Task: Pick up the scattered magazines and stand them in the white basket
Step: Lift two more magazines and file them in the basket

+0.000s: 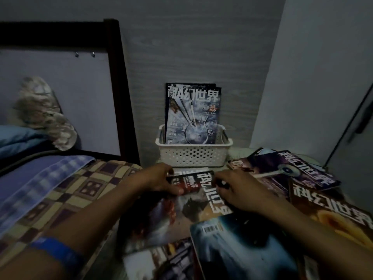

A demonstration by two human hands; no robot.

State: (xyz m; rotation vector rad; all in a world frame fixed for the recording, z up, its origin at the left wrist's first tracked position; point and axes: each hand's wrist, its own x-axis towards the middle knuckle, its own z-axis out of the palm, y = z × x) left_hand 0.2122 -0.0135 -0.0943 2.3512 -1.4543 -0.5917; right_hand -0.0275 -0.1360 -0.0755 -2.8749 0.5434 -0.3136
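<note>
Against the grey wall, a white perforated plastic basket (193, 156) holds glossy magazines standing upright (191, 116). Just before it, the left hand (159, 179) and right hand (240, 190) both grip the far edge of a dark magazine (193, 190) atop others scattered on the floor (314, 201), beside a checked bedspread (66, 190).

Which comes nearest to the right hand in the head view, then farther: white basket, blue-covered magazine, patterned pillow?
1. Blue-covered magazine, just below the right hand.
2. White basket, ahead by the wall.
3. Patterned pillow, far left on the bed.
</note>
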